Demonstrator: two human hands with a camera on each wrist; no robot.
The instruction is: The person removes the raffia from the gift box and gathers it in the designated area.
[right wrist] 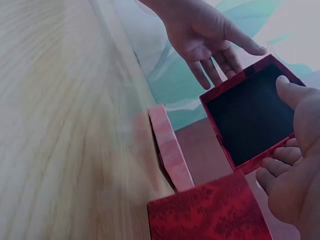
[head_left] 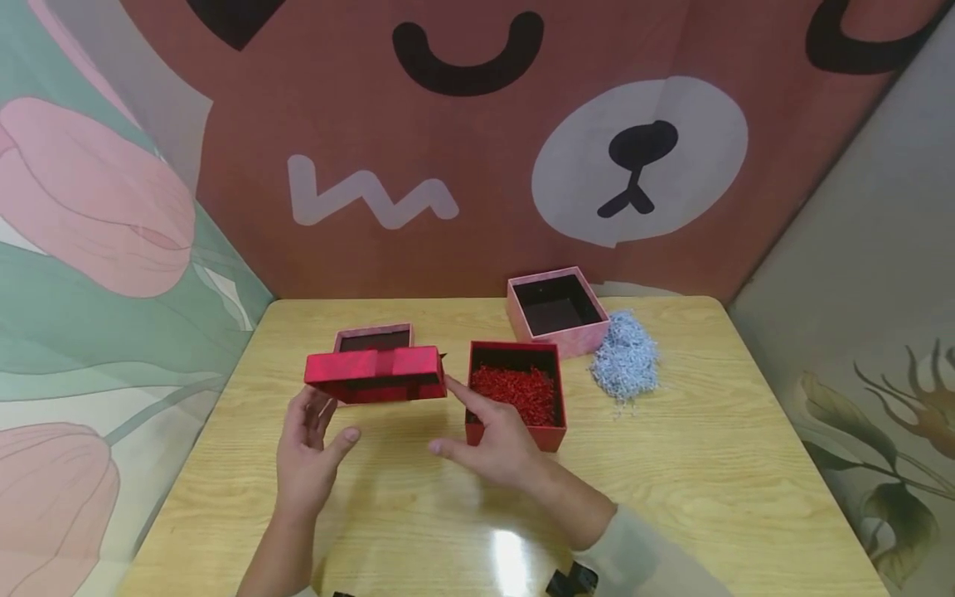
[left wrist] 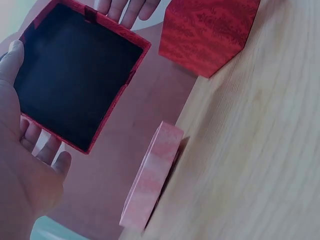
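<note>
Raised over the left part of the table is a red box lid (head_left: 373, 365) with a ribbon band, tilted so its black inside (left wrist: 75, 75) faces the wrist cameras. My left hand (head_left: 307, 452) supports its left side with the fingertips, thumb spread away from it. From the other side, my right hand (head_left: 496, 435) touches the lid's right end with an outstretched finger, thumb apart too. Just beyond the right hand stands a red box (head_left: 550, 438) holding red shredded paper (head_left: 515, 391). The right hand overlaps the box's near left corner in the head view.
Behind the red lid lies a shallow pink box lid (head_left: 373, 330), partly hidden. An open pink box (head_left: 578, 340) with a dark inside stands at the back, beside a heap of pale blue shredded paper (head_left: 627, 356). A patterned wall covering (head_left: 462, 274) borders the wooden table (head_left: 686, 481).
</note>
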